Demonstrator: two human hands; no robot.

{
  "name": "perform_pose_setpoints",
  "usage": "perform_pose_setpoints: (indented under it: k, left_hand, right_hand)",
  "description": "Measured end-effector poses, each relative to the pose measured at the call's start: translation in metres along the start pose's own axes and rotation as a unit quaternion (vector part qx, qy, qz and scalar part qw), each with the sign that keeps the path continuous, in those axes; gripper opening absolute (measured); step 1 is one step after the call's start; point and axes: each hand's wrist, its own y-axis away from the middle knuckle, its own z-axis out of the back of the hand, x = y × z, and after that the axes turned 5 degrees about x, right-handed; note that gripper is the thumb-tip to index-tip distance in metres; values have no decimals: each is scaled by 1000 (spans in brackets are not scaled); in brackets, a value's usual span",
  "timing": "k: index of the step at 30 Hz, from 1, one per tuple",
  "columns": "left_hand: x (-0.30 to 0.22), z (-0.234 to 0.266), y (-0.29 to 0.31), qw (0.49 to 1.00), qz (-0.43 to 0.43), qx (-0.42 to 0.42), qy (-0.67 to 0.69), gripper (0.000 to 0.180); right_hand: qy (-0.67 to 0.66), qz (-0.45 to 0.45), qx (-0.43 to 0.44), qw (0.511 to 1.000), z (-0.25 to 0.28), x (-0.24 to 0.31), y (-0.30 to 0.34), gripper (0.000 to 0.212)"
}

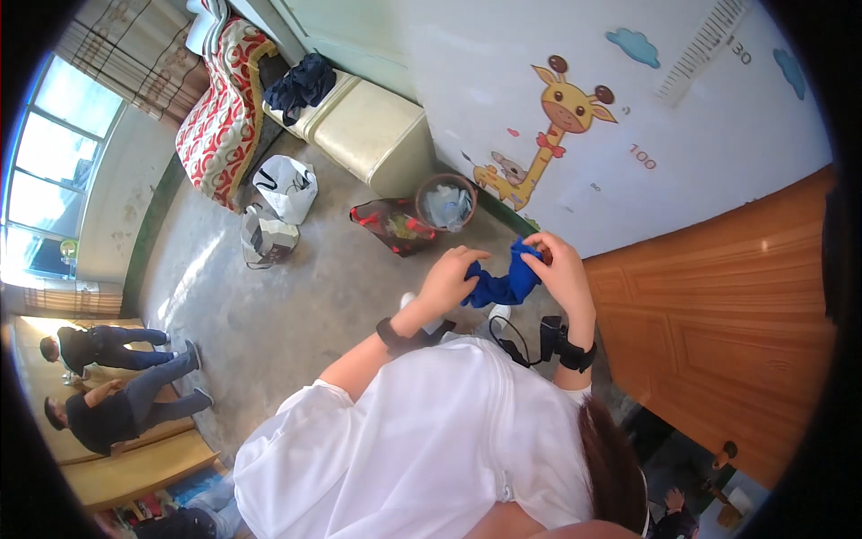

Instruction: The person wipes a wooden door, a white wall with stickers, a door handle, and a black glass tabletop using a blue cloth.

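Note:
A crumpled piece of deep blue cloth (505,287) hangs between my two hands, in front of my body. At its left end, my left hand (452,280) has its fingers closed on the fabric. My right hand (566,274) is raised a little higher and pinches the upper right part of the cloth between thumb and fingers. The cloth is bunched, so its full shape cannot be made out. Both wrists wear black bands, and a black cable runs by the right one.
A round bin (471,199) with a plastic liner stands by the wall, beside a dark red-patterned bag (382,225). Farther left are a white bag (289,184) and a grey bag (269,242). A wooden door (700,332) is at right; two people (126,400) stand at far left.

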Motion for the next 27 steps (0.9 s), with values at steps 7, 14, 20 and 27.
perform_pose_setpoints:
  k: [7,14,20,27]
  left_hand:
    - [42,60,48,998,18,-46,-35,35]
    - [150,152,171,972,189,-138,-25,27]
    - [202,177,234,938,282,-201,-12,16]
    - [233,207,207,924,293,-235,-64,14]
  right_hand:
    - [120,-5,153,981,-77,3,-12,30]
    - [197,-47,303,931,-181,29,-67,21]
    - [206,81,320,921,-253,122,-116,22]
    - [260,94,303,912,-290,115,-170,27]
